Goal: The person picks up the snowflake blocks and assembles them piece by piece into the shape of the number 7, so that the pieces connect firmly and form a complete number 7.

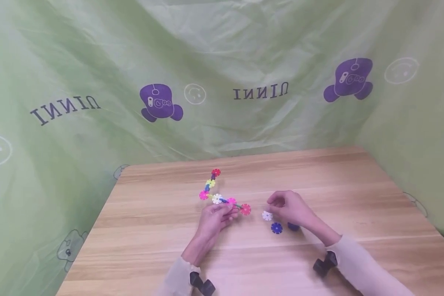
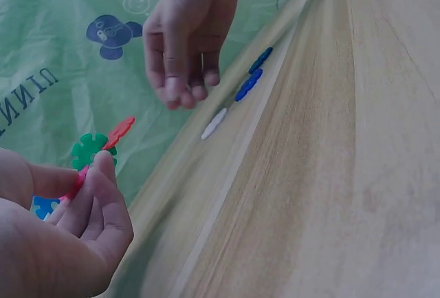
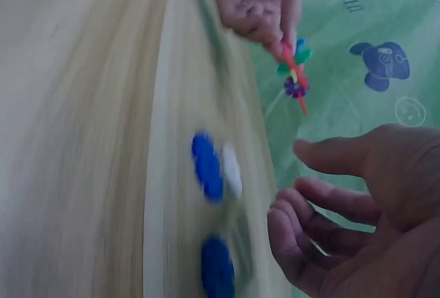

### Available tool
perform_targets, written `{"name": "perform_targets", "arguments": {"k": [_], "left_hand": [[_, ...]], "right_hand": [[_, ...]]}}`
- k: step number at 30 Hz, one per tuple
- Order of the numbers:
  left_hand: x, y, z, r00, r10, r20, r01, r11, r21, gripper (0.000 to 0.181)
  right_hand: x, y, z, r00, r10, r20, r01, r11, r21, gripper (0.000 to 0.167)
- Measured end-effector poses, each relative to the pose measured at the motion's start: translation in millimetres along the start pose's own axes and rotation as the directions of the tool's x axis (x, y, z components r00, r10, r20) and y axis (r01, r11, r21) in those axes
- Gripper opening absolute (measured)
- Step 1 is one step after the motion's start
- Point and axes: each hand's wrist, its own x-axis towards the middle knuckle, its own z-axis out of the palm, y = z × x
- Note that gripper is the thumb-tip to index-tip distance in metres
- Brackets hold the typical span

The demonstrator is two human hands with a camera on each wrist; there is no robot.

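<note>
a: positions?

b: chain of flower discs point(image 1: 217, 199) is in the left hand point(image 1: 215, 220), thumb and fingers clamped on a pink disc point(image 2: 77, 182) near the chain's red end disc point(image 1: 246, 209). most of the chain juts beyond the grip; whether its far end touches the bench point(image 1: 140, 230), cannot tell.

a: right hand point(image 1: 291, 207)?

b: thumb and fingers apart, nothing held. it hovers near the loose white disc point(image 1: 267, 216), which lies just beside a blue disc point(image 1: 276, 228). a second blue disc point(image 1: 293, 226) is partly hidden by the right wrist.

a: failure modes?

b: joint slip, i judge: one pinch near one end leaves a long lever, so a push on the red disc could twist the slots loose. also, thin flat discs may skid if fingertips land off the rim.

a: and the second blue one?

b: a low wrist could brush it aside.
</note>
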Motion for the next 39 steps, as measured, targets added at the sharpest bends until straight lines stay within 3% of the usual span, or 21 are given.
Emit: {"name": "perform_targets", "arguments": {"k": [3,6,15,21,26,32,39], "left_hand": [[-1.0,2.3,-0.1,1.0,0.003,0.017,-0.003,1.0,-0.004,0.025],[-2.0,4.3,0.0,1.0,0.008,0.025,-0.007,1.0,-0.003,0.024],[-2.2,4.5,-2.6,1.0,0.011,0.019,-0.011,1.0,-0.001,0.022],[-1.9,3.3,-2.6,1.0,0.009,0.016,-0.009,1.0,0.005,0.023],[-2.8,2.4,-1.9,1.0,0.0,0.013,0.0,1.0,0.011,0.024],[-0.1,2.7,0.3,1.0,-0.003,0.03,0.002,1.0,0.015,0.025],[-0.1,3.2,-2.3,1.0,-0.007,0.015,0.006,1.0,0.021,0.026]], "right_hand": [[-2.8,4.5,-6.0,0.999,-0.034,0.035,0.038,0.993,-0.116,0.021],[-1.9,5.7,-6.2,0.995,-0.043,0.092,0.057,0.987,-0.152,0.027],[9.3,4.6,-1.0,0.983,-0.04,0.177,0.069,0.985,-0.16,0.014],[10.7,-0.4,-1.8,0.978,-0.003,0.21,0.036,0.987,-0.154,0.013],[8.2,-5.2,-1.3,0.979,0.016,0.205,0.014,0.989,-0.147,0.018],[7.3,-5.3,1.9,0.991,0.007,0.134,0.013,0.989,-0.149,0.019],[8.8,-6.9,13.1,0.986,-0.125,0.114,0.14,0.981,-0.134,0.02]]}}
